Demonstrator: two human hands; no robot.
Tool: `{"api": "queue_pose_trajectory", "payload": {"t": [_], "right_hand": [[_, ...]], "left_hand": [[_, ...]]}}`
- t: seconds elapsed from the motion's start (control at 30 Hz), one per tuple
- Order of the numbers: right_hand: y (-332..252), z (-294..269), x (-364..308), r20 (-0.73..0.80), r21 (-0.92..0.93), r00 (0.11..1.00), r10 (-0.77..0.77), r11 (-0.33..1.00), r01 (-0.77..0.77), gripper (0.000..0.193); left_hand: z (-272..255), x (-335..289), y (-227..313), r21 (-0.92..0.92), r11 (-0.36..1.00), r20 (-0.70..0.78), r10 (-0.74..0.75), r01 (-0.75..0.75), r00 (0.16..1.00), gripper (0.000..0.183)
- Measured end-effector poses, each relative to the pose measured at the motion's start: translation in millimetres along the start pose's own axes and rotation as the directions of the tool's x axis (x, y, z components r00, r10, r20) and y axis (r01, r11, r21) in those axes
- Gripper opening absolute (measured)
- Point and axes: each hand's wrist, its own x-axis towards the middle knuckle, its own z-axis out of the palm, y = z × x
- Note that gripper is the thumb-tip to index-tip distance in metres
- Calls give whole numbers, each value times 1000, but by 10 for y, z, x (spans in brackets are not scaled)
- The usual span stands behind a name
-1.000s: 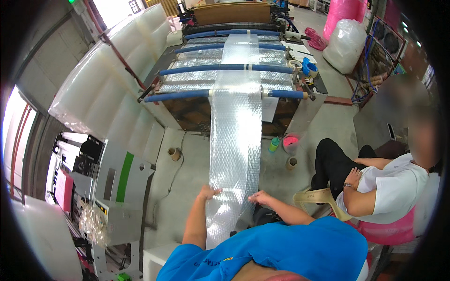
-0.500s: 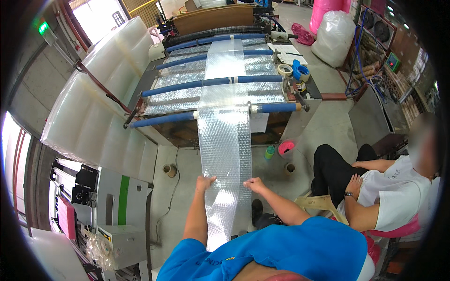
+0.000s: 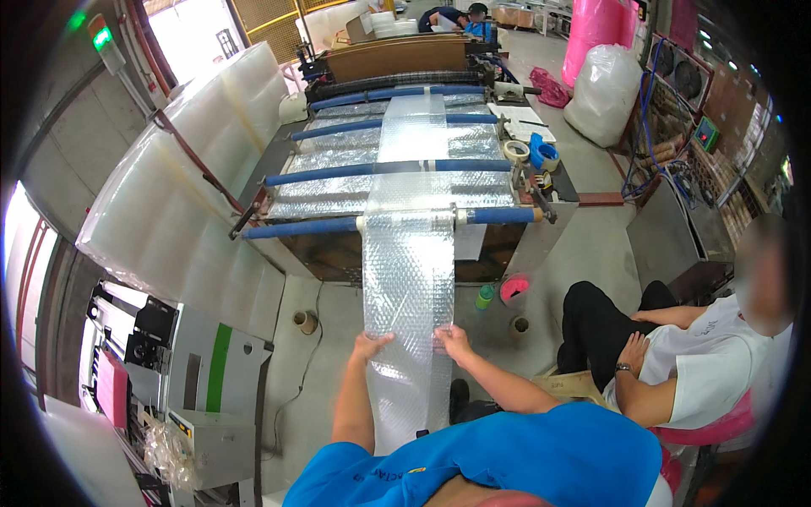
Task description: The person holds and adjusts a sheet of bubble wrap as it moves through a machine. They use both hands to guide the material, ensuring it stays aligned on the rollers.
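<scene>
My left hand is clamped on the left edge of the clear bubble-wrap strip, thumb on top, and my right hand pinches its right edge, level with the other. The strip hangs over the front blue roller and runs down between my forearms to my blue shirt

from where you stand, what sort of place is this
Likely a workshop or factory floor handling packaging film: a clear bubble-wrap strip runs over blue rollers, with large pale plastic-wrapped bundles alongside.
</scene>
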Motion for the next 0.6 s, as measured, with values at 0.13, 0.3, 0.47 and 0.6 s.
{"api": "queue_pose_trajectory", "payload": {"t": [0.13,0.3,0.47,0.6], "right_hand": [[447,-48,-329,79,-138,988,134,983,-122,17],[552,-78,-841,75,-451,979,190,882,-137,17],[641,10,-1048,191,-218,981,-44,972,86,27],[345,162,-1394,129,-178,979,-159,967,181,25]], "left_hand": [[211,-346,-830,55,991,56,-128,125,990,77],[273,-1103,-711,60,997,-248,60,-47,967,72],[-44,-1350,-766,101,967,-390,256,-235,884,58],[-221,-1585,-602,60,969,-374,246,-241,894,39]]}}
